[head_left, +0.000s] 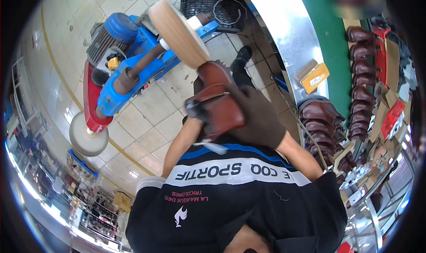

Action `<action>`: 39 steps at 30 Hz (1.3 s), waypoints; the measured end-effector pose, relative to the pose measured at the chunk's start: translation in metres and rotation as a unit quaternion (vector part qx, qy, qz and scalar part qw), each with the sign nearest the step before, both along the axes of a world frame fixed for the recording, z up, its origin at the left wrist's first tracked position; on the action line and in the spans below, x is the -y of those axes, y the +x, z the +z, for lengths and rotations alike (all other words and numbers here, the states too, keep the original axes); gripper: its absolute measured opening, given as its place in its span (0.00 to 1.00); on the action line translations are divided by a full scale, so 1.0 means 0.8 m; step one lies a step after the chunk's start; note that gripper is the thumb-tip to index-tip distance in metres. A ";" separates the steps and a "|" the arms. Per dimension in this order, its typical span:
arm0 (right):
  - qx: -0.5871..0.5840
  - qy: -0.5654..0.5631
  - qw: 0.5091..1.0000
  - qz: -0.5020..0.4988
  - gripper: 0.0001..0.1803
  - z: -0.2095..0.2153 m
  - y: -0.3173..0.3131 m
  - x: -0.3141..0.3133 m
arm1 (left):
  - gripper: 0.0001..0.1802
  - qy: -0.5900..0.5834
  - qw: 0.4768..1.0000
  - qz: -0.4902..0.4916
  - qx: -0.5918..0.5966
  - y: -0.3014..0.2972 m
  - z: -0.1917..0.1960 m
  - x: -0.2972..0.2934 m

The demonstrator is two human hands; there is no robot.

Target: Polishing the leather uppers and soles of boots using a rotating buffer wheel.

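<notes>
A reddish-brown leather ankle boot [224,113] is held in front of my body, its toe up against the pale buffing wheel [177,33]. My right hand [262,115], in a dark brown glove, lies closed along the right side of the boot. My left hand [198,85], also dark-gloved, grips the boot from its left and underside; most of its fingers are hidden behind the leather. The wheel sits on the shaft of a blue machine [148,60] with a motor. A white strip hangs near the boot's lower end.
On the right, a metal-edged green bench [330,35] carries a yellow box [314,77] and rows of brown boots [364,75]. A second, white wheel [88,135] sits at the machine's near left end. Beyond the buffing wheel stands a black crate [213,9] on the tiled floor.
</notes>
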State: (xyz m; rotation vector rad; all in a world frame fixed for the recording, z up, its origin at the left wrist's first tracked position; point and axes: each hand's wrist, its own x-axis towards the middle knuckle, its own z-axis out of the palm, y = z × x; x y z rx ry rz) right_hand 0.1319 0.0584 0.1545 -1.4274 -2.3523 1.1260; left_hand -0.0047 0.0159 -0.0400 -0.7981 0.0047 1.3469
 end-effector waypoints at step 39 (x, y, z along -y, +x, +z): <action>-0.373 -0.643 0.601 -0.294 0.27 -0.102 -0.024 -0.009 | 0.15 -0.108 0.900 -0.110 -0.408 -0.120 0.032 0.000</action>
